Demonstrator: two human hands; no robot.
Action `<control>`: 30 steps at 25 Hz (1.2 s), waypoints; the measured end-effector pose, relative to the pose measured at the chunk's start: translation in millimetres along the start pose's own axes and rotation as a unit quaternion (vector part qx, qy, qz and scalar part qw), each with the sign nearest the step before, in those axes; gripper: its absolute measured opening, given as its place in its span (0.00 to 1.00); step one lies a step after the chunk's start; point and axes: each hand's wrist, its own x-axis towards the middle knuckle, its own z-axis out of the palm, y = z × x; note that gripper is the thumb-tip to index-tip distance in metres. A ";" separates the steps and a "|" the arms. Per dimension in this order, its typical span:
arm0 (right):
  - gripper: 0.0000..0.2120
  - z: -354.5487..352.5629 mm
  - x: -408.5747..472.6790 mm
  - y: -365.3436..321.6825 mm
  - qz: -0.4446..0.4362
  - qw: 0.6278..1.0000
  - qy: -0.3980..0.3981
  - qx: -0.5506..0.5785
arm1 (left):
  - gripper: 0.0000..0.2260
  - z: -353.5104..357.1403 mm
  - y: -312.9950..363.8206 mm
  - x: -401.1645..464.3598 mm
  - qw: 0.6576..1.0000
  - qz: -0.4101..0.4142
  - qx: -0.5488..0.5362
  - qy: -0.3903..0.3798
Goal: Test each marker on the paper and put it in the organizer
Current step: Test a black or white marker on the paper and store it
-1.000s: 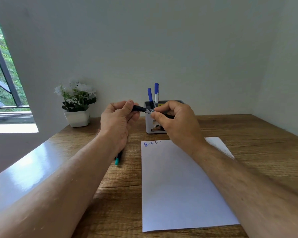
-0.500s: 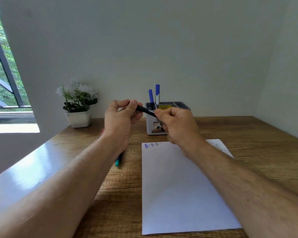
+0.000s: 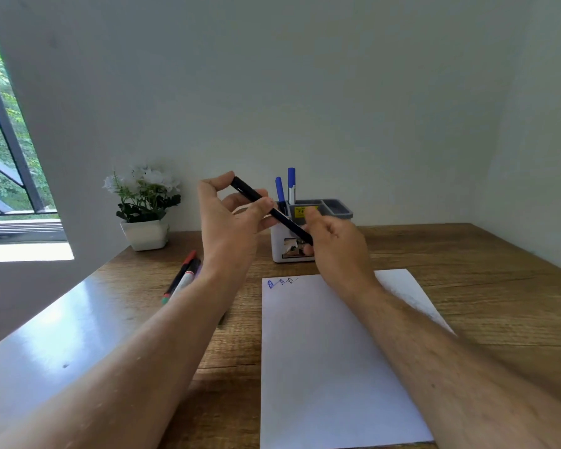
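While pinched in left hand [image 3: 230,215] fingers, black marker [image 3: 266,205] slants down to right hand [image 3: 334,241], closed on its lower end above paper [image 3: 331,367], before organizer [image 3: 337,205] with 2 blue markers [image 3: 285,186].

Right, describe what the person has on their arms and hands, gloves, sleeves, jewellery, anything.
Nothing is worn. The left hand and right hand are bare, with no gloves, rings or bracelets showing. Both forearms are uncovered as far as the lower edge of the picture: no sleeve, cuff or watch is in view. The right forearm shows some hair.
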 end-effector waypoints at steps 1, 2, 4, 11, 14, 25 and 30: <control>0.20 -1.0 1.3 2.9 0.020 0.999 0.026 -0.012 | 0.22 4.1 2.3 1.6 0.999 0.030 0.024 0.004; 0.20 -1.4 2.9 6.2 0.035 0.998 0.041 -0.029 | 0.22 9.3 4.1 4.3 0.997 0.060 0.051 0.006; 0.18 -1.1 4.7 12.6 0.053 0.995 0.035 -0.072 | 0.21 24.7 6.8 11.6 0.988 0.115 0.098 -0.005; 0.16 8.5 6.4 23.4 0.053 0.993 -0.020 -0.106 | 0.18 90.9 -10.5 47.7 0.957 0.209 0.191 -0.057; 0.18 7.6 6.5 26.0 0.030 0.994 -0.039 -0.100 | 0.18 106.9 -29.7 57.3 0.942 0.207 0.259 -0.059; 0.14 4.8 2.1 26.0 -0.058 0.980 -0.038 -0.188 | 0.26 117.0 -68.2 84.1 0.870 0.061 0.456 -0.177; 0.14 7.0 2.3 25.7 -0.072 0.978 -0.035 -0.191 | 0.34 124.0 -68.4 92.0 0.828 0.065 0.527 -0.181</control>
